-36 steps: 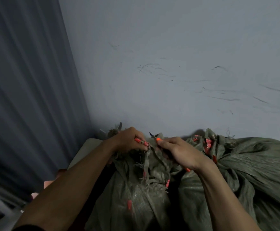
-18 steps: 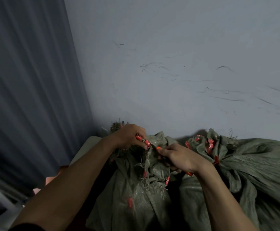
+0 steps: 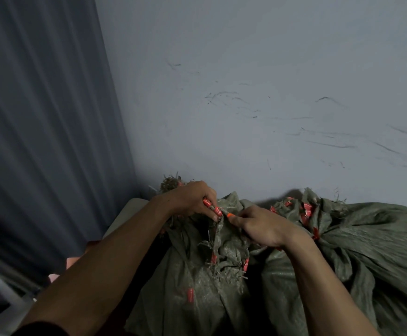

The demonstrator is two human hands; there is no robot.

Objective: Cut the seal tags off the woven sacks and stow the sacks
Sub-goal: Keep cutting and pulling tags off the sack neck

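Seal tag (image 3: 212, 207) slanting down-right

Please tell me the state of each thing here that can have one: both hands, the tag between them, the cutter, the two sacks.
left hand: closed, pinching a red seal tag
right hand: closed on an orange-tipped cutter
cutter: tip at the tag, blade hidden
near sack: mouth bunched, red tags on
right sack: mouth tied, red tags on

A pale flat worktop (image 3: 122, 218) shows only as a bare corner by the dark curtain (image 3: 40, 141). Right of the curtain, green woven sacks (image 3: 379, 238) are heaped on it against the scuffed wall (image 3: 246, 93), hiding the rest of its surface.
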